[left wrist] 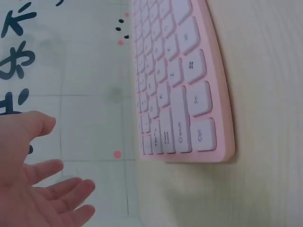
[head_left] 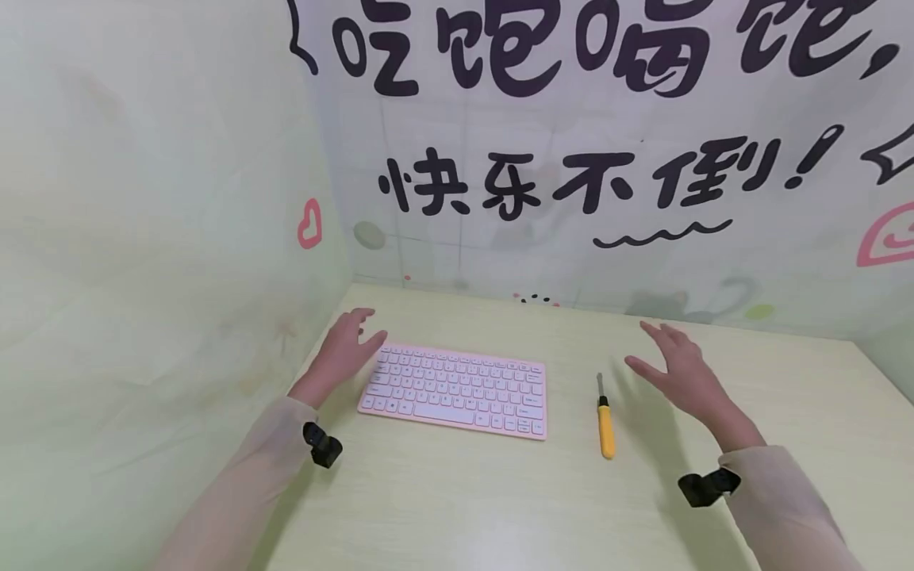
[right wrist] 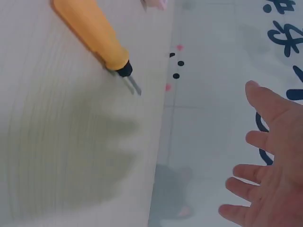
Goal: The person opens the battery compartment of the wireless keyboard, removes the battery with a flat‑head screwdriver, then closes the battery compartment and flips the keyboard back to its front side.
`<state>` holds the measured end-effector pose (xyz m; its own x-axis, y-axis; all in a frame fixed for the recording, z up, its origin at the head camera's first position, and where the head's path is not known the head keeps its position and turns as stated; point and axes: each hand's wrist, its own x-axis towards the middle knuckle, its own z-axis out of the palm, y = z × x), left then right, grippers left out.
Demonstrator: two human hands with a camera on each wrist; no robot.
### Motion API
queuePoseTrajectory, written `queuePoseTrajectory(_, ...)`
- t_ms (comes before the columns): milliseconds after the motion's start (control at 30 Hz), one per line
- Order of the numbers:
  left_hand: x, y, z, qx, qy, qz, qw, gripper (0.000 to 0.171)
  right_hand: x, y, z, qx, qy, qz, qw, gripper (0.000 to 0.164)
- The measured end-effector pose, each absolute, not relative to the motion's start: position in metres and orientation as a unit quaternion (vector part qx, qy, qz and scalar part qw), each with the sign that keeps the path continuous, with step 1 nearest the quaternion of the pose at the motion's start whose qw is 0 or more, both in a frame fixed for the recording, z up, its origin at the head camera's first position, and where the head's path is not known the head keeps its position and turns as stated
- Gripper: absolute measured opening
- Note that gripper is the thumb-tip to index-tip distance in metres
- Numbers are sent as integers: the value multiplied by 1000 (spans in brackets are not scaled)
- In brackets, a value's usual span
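Observation:
A pink keyboard (head_left: 457, 390) with pale keys lies on the table; its near left corner fills much of the left wrist view. My left hand (head_left: 344, 349) hovers by the keyboard's left end, fingers loosely bent and holding nothing. To the right of the keyboard lies a screwdriver (head_left: 605, 428) with a yellow handle, its metal tip pointing to the back. In the right wrist view the screwdriver (right wrist: 97, 35) shows at the upper left. My right hand (head_left: 681, 377) is held in the air to its right, fingers spread, apart from it.
The pale wooden table (head_left: 443, 500) meets a printed cloth wall (head_left: 500, 262) with large black lettering at the back. Another cloth wall (head_left: 171, 301) runs along the left side, close to the left arm. Both wrists carry small black cameras.

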<state>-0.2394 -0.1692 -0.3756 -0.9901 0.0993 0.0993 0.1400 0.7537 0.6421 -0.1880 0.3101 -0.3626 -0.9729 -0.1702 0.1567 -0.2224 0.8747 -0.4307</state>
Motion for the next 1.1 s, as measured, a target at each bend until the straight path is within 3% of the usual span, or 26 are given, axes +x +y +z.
queuePoseTrajectory(133, -237, -171, -378, -46, -913, -406, 7, 42, -185, 293, -363, 105, -958, 264, 39, 61)
queuePoseTrajectory(400, -232, -175, -390, -23, -900, -435, -26, 36, -184, 259, -376, 107, -945, 301, 65, 39)
queuePoseTrajectory(1100, -222, -172, -413, 22, -895, -442, -56, 38, -190, 210, -411, 75, -933, 350, -40, 34)
